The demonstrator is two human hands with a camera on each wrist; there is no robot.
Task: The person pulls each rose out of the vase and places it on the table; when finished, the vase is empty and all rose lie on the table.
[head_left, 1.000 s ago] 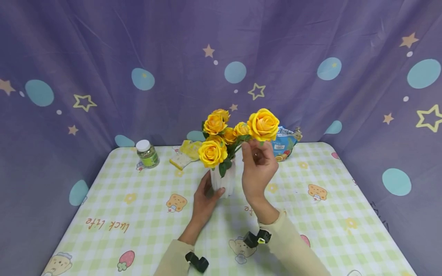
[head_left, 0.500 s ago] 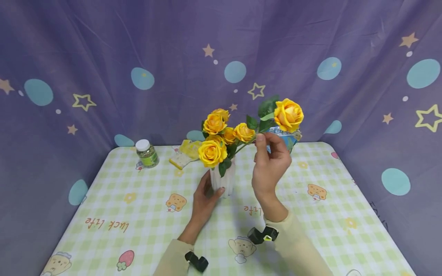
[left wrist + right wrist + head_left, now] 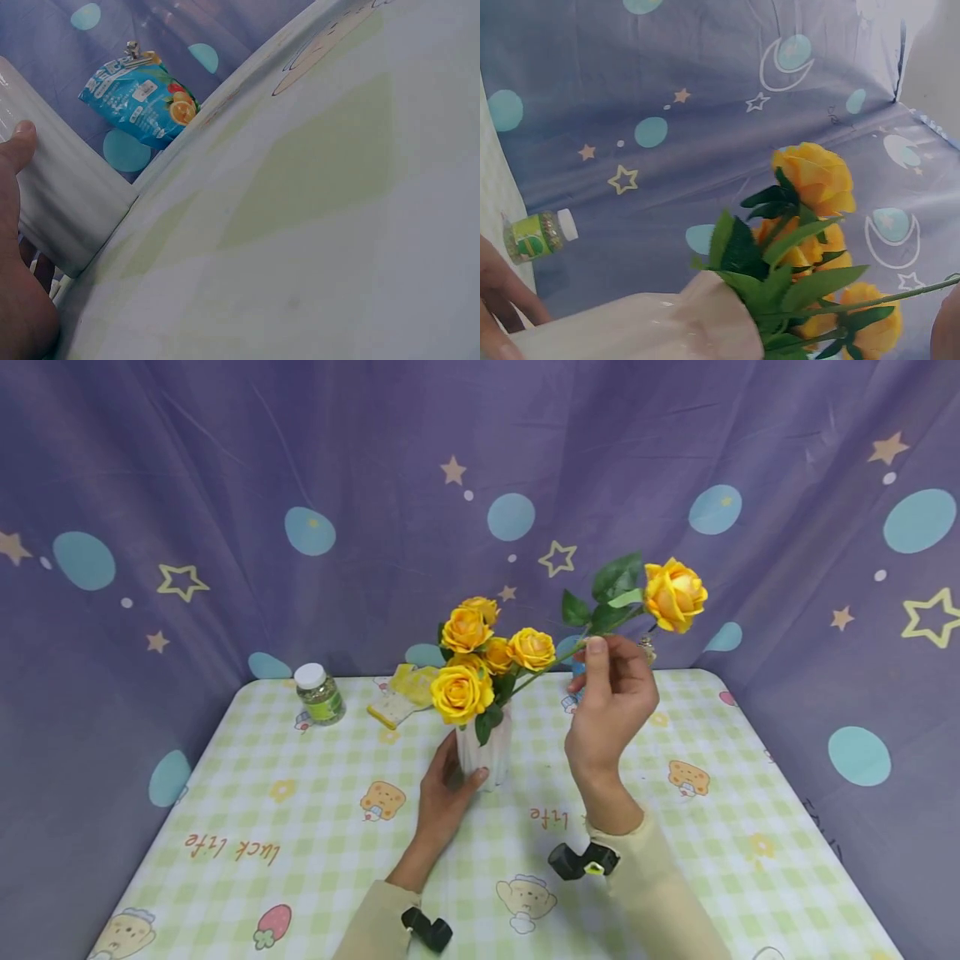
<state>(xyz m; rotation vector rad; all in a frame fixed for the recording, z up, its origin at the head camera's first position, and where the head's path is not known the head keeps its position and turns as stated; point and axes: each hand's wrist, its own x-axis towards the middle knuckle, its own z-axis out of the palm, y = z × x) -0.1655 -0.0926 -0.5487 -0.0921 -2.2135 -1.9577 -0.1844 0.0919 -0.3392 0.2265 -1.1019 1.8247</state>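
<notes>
A white ribbed vase (image 3: 486,756) stands on the table with several yellow roses (image 3: 462,692) and green leaves in it. My left hand (image 3: 444,793) grips the vase low on its left side, thumb across the front. Up to the right, my right hand (image 3: 611,702) pinches the green stem of one long rose (image 3: 675,595) between thumb and fingertips. That stem leans out over the vase's mouth, its lower end hidden among the other flowers. In the right wrist view the stem runs from the vase opening (image 3: 739,307) to my fingers (image 3: 946,322).
A jar with a white lid (image 3: 320,693) stands at the back left. Beside it lies a yellow and white packet (image 3: 405,693). A blue clipped pouch (image 3: 146,101) is at the back, mostly behind my right hand in the head view. A purple curtain (image 3: 375,460) surrounds the checked table (image 3: 300,860).
My right hand has moved right and slightly up, drawing the rose outward so more of its stem and leaves show. The left hand and vase have stayed in place.
</notes>
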